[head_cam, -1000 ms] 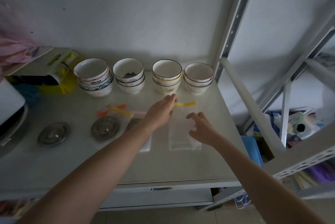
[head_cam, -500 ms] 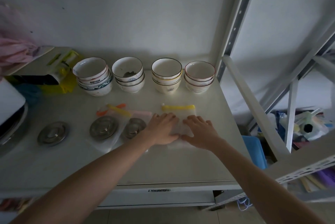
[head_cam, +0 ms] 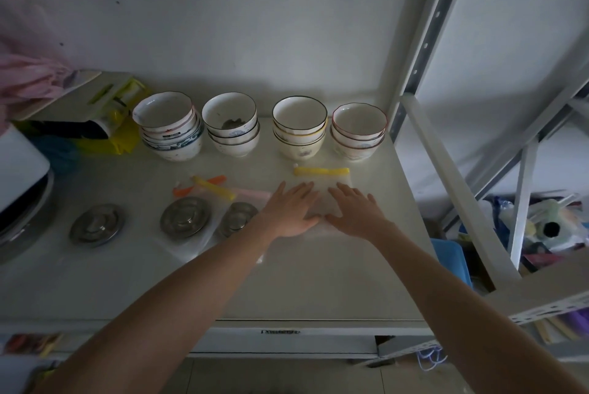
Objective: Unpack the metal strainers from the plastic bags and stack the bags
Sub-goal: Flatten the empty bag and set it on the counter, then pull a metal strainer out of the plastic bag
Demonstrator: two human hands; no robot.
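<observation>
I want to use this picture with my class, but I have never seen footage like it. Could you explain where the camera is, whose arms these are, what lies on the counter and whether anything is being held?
The camera sits on a person's head, looking forward and down, so the two bare arms are the wearer's own. No machine is involved. The left hand and right hand lie flat, fingers spread, on a clear plastic bag with a yellow zip strip; they press it, gripping nothing. On the pale counter to the left lie three round metal strainers: a bare one, and two that look still in clear bags. Four stacks of ceramic bowls line the wall.
</observation>
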